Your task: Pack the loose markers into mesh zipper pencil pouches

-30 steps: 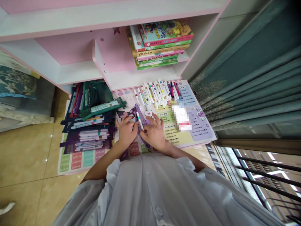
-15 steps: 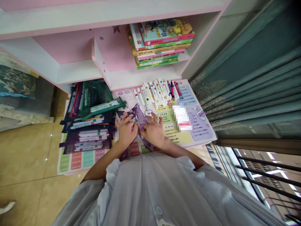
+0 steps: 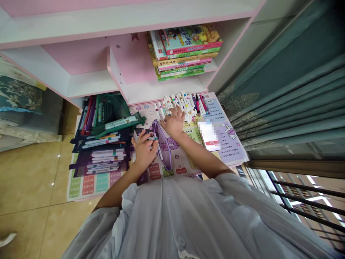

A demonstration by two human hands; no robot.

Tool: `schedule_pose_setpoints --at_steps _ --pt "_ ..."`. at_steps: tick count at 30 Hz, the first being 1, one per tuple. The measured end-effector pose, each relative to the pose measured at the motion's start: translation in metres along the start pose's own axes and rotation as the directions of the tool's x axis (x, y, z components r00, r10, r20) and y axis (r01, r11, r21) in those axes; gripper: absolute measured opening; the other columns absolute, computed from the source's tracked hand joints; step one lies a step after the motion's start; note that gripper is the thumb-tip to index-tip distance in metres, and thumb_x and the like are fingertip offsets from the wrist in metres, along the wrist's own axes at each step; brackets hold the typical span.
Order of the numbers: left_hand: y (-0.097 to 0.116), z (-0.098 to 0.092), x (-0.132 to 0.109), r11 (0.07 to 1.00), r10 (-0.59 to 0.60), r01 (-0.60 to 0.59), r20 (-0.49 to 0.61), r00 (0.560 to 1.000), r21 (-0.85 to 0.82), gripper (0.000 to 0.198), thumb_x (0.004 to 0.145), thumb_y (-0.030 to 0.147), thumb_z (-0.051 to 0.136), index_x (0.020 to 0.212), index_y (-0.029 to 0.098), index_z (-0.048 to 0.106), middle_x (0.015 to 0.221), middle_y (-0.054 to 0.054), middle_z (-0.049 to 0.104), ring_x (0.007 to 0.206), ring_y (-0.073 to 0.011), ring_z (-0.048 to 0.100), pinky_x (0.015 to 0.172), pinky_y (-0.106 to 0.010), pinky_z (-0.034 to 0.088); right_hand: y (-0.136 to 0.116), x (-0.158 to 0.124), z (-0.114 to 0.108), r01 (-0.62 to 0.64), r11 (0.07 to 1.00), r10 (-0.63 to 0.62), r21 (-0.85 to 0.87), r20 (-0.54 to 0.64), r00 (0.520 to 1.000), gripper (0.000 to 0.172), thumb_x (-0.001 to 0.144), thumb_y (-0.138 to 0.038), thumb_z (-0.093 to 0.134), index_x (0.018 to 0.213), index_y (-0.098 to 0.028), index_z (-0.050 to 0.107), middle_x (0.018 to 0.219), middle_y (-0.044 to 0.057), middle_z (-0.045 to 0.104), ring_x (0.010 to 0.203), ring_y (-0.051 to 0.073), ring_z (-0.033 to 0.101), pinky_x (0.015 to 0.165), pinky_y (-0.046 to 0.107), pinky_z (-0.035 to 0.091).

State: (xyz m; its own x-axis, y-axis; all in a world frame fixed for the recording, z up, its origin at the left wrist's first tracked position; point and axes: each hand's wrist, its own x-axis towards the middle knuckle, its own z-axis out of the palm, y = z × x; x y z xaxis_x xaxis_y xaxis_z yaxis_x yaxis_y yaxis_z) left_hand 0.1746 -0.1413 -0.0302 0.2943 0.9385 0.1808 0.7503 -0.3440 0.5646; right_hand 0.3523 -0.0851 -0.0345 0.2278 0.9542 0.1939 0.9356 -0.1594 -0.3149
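A purple zip pouch (image 3: 165, 153) lies on the desk mat in front of me, its mouth gaping, with a white marker (image 3: 159, 149) inside. My left hand (image 3: 144, 149) is closed on the pouch's left edge, thumb and fingers near the zipper. Beyond the pouch, my right hand (image 3: 174, 122) reaches forward with fingers apart, its fingertips at the near end of a row of white markers (image 3: 185, 102). Whether those fingertips touch a marker I cannot tell.
Left of the pouch are a green mesh pouch (image 3: 121, 123) and dark mesh pouches (image 3: 86, 165) holding markers. A phone (image 3: 210, 136) lies on the printed mat (image 3: 229, 153) at right. Behind rises a pink-white shelf (image 3: 161, 88) with stacked books (image 3: 185, 50). A curtain (image 3: 283, 90) hangs at right.
My right hand has let go of the purple pouch and moved forward to the row of markers. The pouch's opening and the marker inside are now more visible. My left hand has stayed at the pouch.
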Motion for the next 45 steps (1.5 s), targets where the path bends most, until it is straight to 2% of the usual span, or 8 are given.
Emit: schedule_pose_setpoints --at_steps 7,13,18,21,27,31,35,45 --pt "-0.004 -0.001 0.002 1.0 -0.027 0.027 0.019 0.999 0.014 0.032 0.09 0.031 0.06 0.059 0.02 0.063 0.118 -0.003 0.072 0.137 -0.0325 0.049 0.116 -0.071 0.017 -0.012 0.019 0.02 0.02 0.998 -0.012 -0.065 0.123 0.992 0.03 0.088 -0.036 0.063 0.105 -0.014 0.076 0.153 0.018 0.044 0.151 0.045 0.015 0.116 0.072 0.015" --pt "-0.006 0.0 0.002 1.0 -0.019 0.019 0.014 1.0 0.006 0.033 0.09 0.032 0.06 0.059 0.019 0.062 0.118 -0.004 0.073 0.137 -0.0325 0.049 0.115 -0.072 0.018 -0.012 0.018 0.019 0.008 0.998 0.0 -0.058 0.13 0.991 0.026 0.086 -0.03 0.061 0.102 -0.016 0.077 0.154 0.015 0.043 0.152 0.043 0.015 0.117 0.071 0.015" --pt "-0.005 0.0 0.002 1.0 -0.025 0.025 0.012 1.0 -0.004 0.033 0.09 0.032 0.06 0.059 0.021 0.062 0.118 -0.005 0.073 0.137 -0.0308 0.049 0.117 -0.069 0.016 -0.005 0.004 0.007 -0.002 0.999 0.003 0.034 -0.041 0.999 0.018 0.081 -0.029 0.061 0.075 -0.018 0.074 0.146 0.013 0.053 0.148 0.043 0.026 0.114 0.072 0.023" --pt "-0.004 -0.001 0.003 0.999 -0.034 0.034 0.018 0.999 -0.003 0.032 0.09 0.032 0.06 0.059 0.021 0.062 0.118 -0.005 0.072 0.138 -0.0306 0.049 0.117 -0.069 0.016 0.0 -0.01 -0.007 0.01 0.995 0.006 0.096 -0.162 0.987 0.021 0.08 -0.03 0.06 0.063 -0.02 0.067 0.141 0.012 0.057 0.145 0.044 0.031 0.111 0.072 0.028" --pt "0.0 -0.004 0.002 0.999 -0.043 0.044 0.039 0.998 -0.027 0.033 0.09 0.031 0.058 0.059 0.021 0.062 0.119 -0.004 0.073 0.139 -0.0319 0.047 0.117 -0.071 0.014 0.0 -0.054 -0.041 0.144 0.962 -0.093 0.231 -0.219 0.971 0.024 0.078 -0.029 0.06 0.055 -0.021 0.06 0.134 0.01 0.062 0.145 0.04 0.035 0.11 0.062 0.035" --pt "0.0 -0.005 0.002 0.998 -0.048 0.05 0.048 0.998 -0.035 0.031 0.091 0.031 0.057 0.062 0.021 0.064 0.121 -0.004 0.072 0.14 -0.0325 0.046 0.117 -0.071 0.013 -0.009 -0.085 -0.053 0.204 0.946 -0.173 0.253 -0.14 0.975 0.024 0.077 -0.03 0.062 0.055 -0.021 0.062 0.135 0.008 0.062 0.146 0.038 0.033 0.112 0.057 0.033" --pt "-0.001 -0.005 0.003 0.999 -0.041 0.042 0.05 0.998 -0.025 0.032 0.091 0.031 0.056 0.062 0.021 0.064 0.12 -0.004 0.072 0.14 -0.0325 0.046 0.116 -0.071 0.014 -0.017 -0.103 -0.052 0.166 0.963 -0.173 0.213 0.011 0.985 0.021 0.076 -0.029 0.064 0.056 -0.022 0.066 0.137 0.008 0.062 0.146 0.039 0.032 0.112 0.058 0.031" --pt "-0.002 -0.003 0.001 0.999 -0.042 0.042 0.025 0.999 0.001 0.033 0.091 0.031 0.057 0.06 0.021 0.062 0.12 -0.004 0.073 0.138 -0.0304 0.048 0.118 -0.068 0.016 -0.02 -0.107 -0.038 0.109 0.993 -0.117 0.051 0.197 0.973 0.017 0.078 -0.031 0.064 0.073 -0.022 0.078 0.144 0.011 0.058 0.145 0.041 0.031 0.113 0.065 0.027"
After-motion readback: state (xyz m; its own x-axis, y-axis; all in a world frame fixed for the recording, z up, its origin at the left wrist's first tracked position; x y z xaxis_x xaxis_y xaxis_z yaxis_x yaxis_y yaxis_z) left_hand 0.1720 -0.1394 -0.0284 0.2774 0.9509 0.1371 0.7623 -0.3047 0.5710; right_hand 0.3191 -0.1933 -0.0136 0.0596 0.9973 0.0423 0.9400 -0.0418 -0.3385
